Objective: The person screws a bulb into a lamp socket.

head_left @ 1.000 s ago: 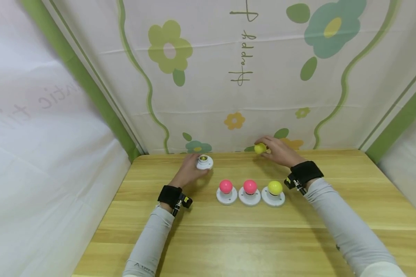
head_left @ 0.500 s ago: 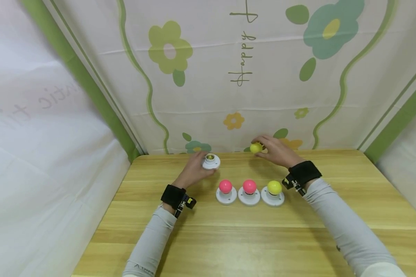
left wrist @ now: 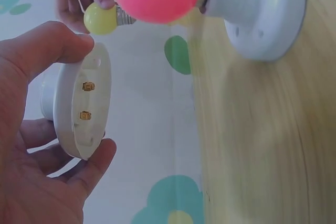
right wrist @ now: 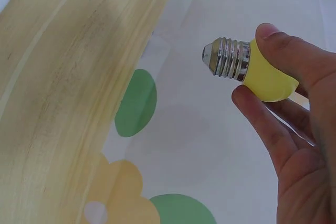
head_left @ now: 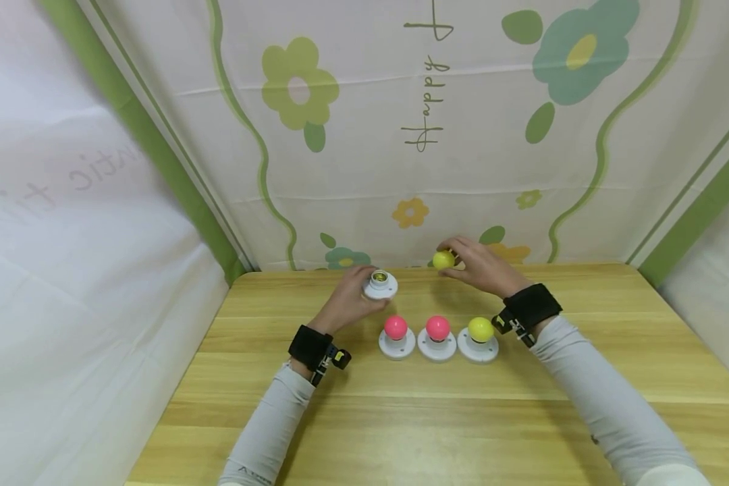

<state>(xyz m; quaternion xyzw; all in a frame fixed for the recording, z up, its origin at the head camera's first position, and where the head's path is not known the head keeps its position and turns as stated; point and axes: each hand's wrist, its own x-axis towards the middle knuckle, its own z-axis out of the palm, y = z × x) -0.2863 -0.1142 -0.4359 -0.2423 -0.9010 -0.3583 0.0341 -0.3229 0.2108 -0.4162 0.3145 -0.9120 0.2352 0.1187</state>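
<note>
My left hand [head_left: 350, 300] grips a white round lamp socket [head_left: 381, 286] by its base, above the table toward the back. In the left wrist view the underside of that socket [left wrist: 93, 100] shows two brass contacts; in the head view its threaded opening faces up. My right hand [head_left: 483, 265] pinches a yellow light bulb [head_left: 443, 260] between thumb and fingers. Its bare metal screw thread [right wrist: 232, 59] shows in the right wrist view. Bulb and socket are apart, the bulb to the socket's right.
On the wooden table [head_left: 401, 432] stand three white sockets in a row. A pink bulb [head_left: 395, 327] sits in the left one, another pink bulb [head_left: 438, 328] in the middle, a yellow bulb [head_left: 481, 329] in the right. A flowered curtain [head_left: 352, 169] hangs behind.
My left hand has moved right with the socket. My right hand has shifted slightly left with the yellow bulb, so the two are closer together. The three sockets on the table stay put.
</note>
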